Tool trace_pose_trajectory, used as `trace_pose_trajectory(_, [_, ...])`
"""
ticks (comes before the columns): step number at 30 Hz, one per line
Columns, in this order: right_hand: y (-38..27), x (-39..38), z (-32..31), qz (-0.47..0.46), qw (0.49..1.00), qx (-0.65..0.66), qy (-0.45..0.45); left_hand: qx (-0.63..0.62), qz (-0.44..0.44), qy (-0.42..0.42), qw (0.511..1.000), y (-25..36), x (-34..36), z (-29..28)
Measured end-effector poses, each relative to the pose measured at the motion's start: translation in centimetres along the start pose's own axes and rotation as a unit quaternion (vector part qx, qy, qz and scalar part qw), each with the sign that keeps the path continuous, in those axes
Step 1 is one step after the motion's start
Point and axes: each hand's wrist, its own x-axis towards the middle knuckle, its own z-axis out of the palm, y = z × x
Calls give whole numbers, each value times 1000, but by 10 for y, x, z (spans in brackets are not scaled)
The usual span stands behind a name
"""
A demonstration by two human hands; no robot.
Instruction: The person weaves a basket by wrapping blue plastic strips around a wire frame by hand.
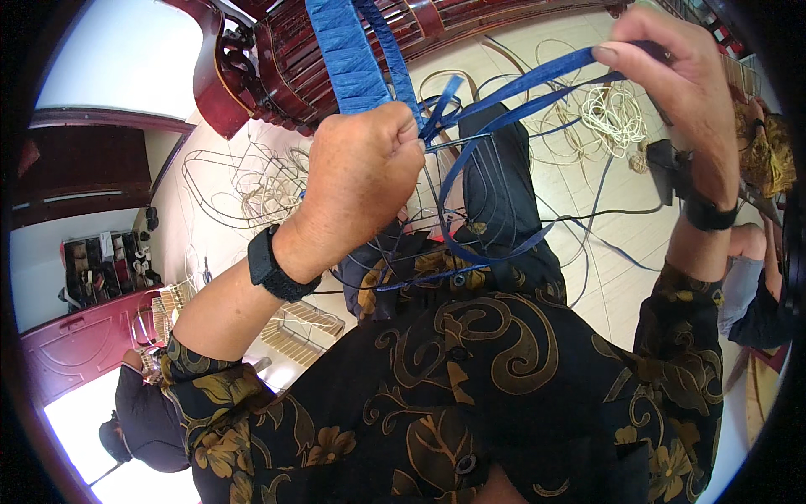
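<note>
My left hand (361, 172) is closed in a fist at the lower end of a blue wrapped band (348, 63), where it meets a dark wire frame (474, 189). The band is covered in slanting turns of flat blue strip. Up at the right, my right hand (684, 80) pinches a long blue strip (533, 80) between thumb and fingers. That strip runs taut from beside my left fist, and a loose length loops down over the frame on my lap. What lies inside the left fist is hidden.
Tangled pale cord (613, 113) lies on the tiled floor at the right, with a heap of wires and cord (269, 189) at the left. A dark red wooden bench (290, 63) stands ahead. Other people sit at the lower left (151, 420) and far right (764, 294).
</note>
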Motion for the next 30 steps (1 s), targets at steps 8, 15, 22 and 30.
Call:
trace_pose_trajectory(8, [66, -79, -84, 86, 977, -194, -21, -185, -274, -156, 931, 6, 18, -21])
trace_pose_trajectory(15, [141, -208, -161, 269, 923, -269, 53, -129, -190, -150, 962, 0, 16, -20])
trace_pose_trajectory(22, [172, -358, -222, 441, 829, -320, 127, -7, 7, -114, 993, -12, 17, -8])
trace_pose_trajectory(30, [169, -487, -264, 563, 725, -356, 175, -134, -234, -252, 929, -2, 33, -27])
